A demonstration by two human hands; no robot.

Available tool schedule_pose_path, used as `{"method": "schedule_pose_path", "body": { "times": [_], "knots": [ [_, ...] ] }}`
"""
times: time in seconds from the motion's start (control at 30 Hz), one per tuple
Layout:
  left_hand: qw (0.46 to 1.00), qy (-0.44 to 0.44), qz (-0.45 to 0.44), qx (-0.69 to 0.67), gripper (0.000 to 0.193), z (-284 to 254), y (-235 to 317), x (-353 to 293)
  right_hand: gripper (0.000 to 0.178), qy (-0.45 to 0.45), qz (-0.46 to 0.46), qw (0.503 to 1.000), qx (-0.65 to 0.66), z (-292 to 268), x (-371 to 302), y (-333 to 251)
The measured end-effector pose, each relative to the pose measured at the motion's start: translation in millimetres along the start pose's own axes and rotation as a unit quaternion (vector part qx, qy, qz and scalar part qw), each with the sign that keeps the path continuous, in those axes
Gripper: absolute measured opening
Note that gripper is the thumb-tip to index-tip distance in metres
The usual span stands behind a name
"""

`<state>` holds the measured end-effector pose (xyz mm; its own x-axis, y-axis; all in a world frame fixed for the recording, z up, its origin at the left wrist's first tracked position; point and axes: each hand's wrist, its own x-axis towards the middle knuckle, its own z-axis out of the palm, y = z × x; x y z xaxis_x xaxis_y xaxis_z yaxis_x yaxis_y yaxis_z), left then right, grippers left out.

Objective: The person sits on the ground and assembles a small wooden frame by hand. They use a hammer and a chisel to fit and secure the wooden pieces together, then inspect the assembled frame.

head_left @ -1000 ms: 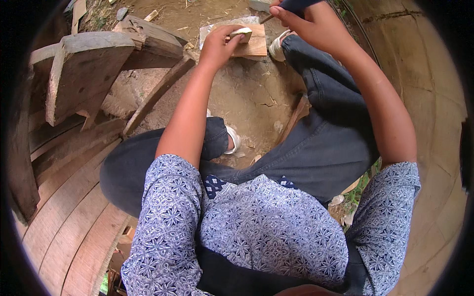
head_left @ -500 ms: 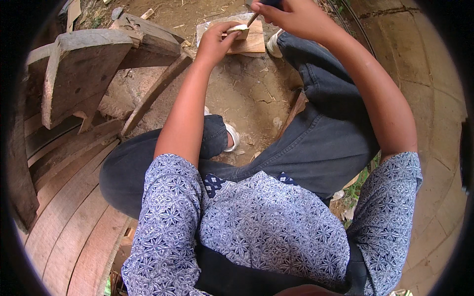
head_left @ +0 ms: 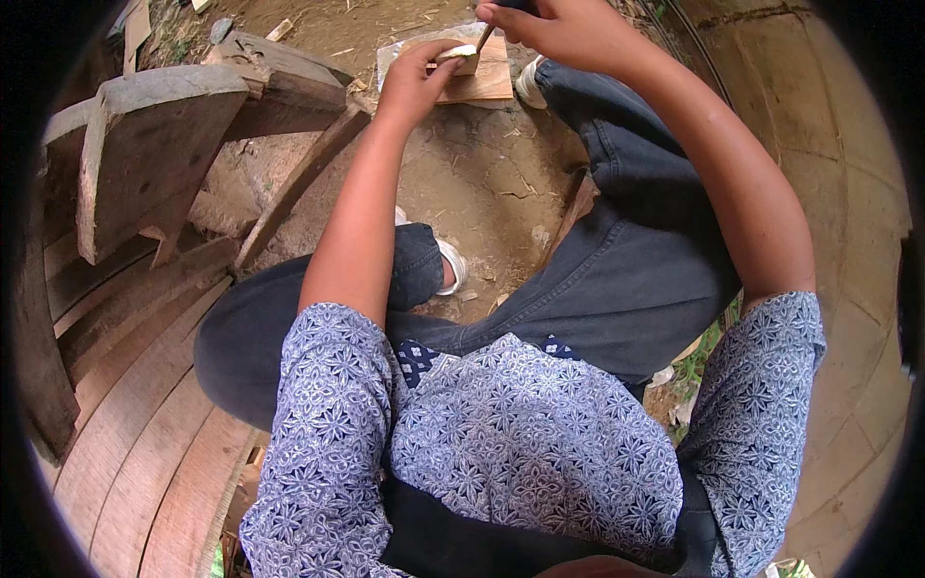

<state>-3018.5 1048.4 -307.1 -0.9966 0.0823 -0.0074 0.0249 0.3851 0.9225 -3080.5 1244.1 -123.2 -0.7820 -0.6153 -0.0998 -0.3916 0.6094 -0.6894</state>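
Near the top of the view, my left hand (head_left: 409,89) grips a small wooden block (head_left: 468,65) between thumb and fingers. Its upper edge carries a bright white patch. My right hand (head_left: 568,31) is closed around a slim tool with a dark handle and a narrow brown shaft (head_left: 485,39). The shaft slants down to the right end of the white patch, and its tip appears to touch there. I cannot make out what kind of tool it is. Below the block lies a flat light wooden board (head_left: 493,81), on a greyish slab (head_left: 387,60) on the ground.
A curved wooden bench or chair (head_left: 159,125) with slats (head_left: 145,453) stands close on my left. My bent legs in dark trousers (head_left: 665,241) frame the dirt ground (head_left: 482,193), which has scattered wood shavings. Paving (head_left: 829,193) lies to the right.
The whole view has shifted slightly, so hands, block and board sit a little further left. Both hands keep their holds, and the tool's tip stays at the block's white edge.
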Motion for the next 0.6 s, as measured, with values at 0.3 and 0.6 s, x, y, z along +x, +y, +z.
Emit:
{"method": "schedule_pose_path", "body": {
  "times": [0.3, 0.6],
  "knots": [
    [0.999, 0.014, 0.044, -0.001, 0.028, 0.7, -10.9, 3.6, 0.029, -0.007, 0.005, 1.000, -0.010, 2.3, 4.5, -4.4],
    [0.999, -0.005, 0.047, 0.018, 0.028, -1.5, -9.7, 6.1, 0.030, -0.013, -0.045, 0.998, -0.029, 5.8, 11.7, 3.5]
  ]
}}
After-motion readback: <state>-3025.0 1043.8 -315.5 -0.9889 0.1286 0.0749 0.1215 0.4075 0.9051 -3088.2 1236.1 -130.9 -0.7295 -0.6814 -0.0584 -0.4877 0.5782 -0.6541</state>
